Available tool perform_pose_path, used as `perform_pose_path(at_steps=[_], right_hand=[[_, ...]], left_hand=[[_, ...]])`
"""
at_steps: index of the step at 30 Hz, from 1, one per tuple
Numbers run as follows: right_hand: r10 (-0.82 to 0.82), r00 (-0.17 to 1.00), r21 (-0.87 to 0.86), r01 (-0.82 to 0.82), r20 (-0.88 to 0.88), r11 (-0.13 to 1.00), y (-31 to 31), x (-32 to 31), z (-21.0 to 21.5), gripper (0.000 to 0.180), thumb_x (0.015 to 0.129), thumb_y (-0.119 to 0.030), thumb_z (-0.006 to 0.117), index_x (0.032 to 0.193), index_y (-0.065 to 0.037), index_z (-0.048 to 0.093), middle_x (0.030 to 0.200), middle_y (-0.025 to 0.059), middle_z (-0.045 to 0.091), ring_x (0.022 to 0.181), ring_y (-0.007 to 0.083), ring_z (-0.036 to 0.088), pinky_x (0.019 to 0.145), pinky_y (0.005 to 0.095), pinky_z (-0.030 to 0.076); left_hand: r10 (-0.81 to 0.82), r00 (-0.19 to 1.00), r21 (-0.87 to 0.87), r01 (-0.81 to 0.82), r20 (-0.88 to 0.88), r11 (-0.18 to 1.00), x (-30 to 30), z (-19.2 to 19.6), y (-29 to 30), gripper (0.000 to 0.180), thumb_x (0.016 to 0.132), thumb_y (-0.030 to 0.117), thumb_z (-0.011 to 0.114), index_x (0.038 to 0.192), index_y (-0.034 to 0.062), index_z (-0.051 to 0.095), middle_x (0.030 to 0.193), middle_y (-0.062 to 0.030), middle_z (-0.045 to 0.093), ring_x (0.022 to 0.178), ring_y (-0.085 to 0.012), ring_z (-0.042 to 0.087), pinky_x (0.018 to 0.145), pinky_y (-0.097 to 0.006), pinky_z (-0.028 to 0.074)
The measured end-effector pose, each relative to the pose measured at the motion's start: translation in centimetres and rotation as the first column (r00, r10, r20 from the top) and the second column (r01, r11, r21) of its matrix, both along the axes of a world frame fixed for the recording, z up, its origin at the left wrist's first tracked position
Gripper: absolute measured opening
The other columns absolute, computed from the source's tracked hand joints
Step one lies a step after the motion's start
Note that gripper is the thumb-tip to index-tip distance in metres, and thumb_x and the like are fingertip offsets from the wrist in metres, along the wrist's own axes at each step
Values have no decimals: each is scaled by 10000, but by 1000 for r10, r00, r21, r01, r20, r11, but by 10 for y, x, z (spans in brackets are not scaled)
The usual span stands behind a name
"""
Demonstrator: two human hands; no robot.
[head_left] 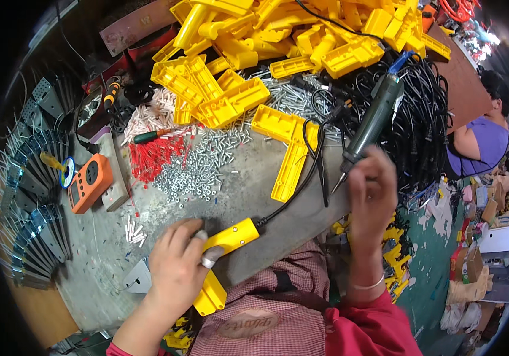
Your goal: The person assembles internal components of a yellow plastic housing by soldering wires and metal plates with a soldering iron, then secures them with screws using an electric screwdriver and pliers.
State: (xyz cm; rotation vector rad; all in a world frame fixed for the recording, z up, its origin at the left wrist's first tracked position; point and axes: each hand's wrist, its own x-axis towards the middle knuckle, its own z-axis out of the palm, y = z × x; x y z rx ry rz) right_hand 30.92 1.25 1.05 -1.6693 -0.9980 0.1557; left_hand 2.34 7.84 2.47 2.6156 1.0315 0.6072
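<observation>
My left hand [176, 266] grips a yellow L-shaped plastic housing [228, 238] near the table's front edge; a black cable [293, 191] runs out of its far end. My right hand [371, 191] is raised beside the tip of a dark green electric screwdriver [373, 121] that hangs down on a cord, fingers pinched close to the bit. Whether the fingers hold a screw is too small to tell. An open yellow L-shaped shell [287, 148] lies on the table just beyond both hands.
A heap of yellow housings [278, 41] fills the table's far side, with silver screws [198, 169], red and white small parts [153, 155] and black cables [420, 118]. An orange handheld device [90, 181] and stacked grey metal brackets [32, 196] lie left. Another person [483, 139] sits at right.
</observation>
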Motion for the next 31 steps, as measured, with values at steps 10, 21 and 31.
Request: perform_pose_path(at_steps=[10, 21, 31], right_hand=[[-106, 966, 292, 174, -235, 940, 47, 54, -7, 716, 803, 66, 616, 1436, 12, 285, 937, 118, 582, 780, 141, 585, 666, 240, 489], [832, 420, 674, -498, -362, 545, 48, -59, 66, 706, 916, -475, 473, 1345, 68, 337, 793, 87, 476, 694, 201, 488, 724, 409, 461], [976, 58, 522, -837, -208, 161, 83, -88, 47, 689, 753, -624, 691, 1115, -91, 447, 687, -16, 488, 543, 113, 487, 569, 257, 421]], left_hand=[[168, 986, -212, -165, -1, 963, -2, 2, 0, 470, 710, -45, 569, 1160, 89, 556, 1143, -125, 577, 866, -356, 642, 701, -435, 544], [-104, 964, 22, 112, -245, 993, 14, -2, -1, 406, 710, 124, 652, 1093, 22, 566, 943, -91, 595, 845, -258, 622, 728, -376, 491], [-61, 998, -226, 55, -19, 973, 9, -10, 0, 346, 693, 132, 707, 1004, 67, 571, 898, -88, 561, 881, -282, 595, 741, -386, 497]])
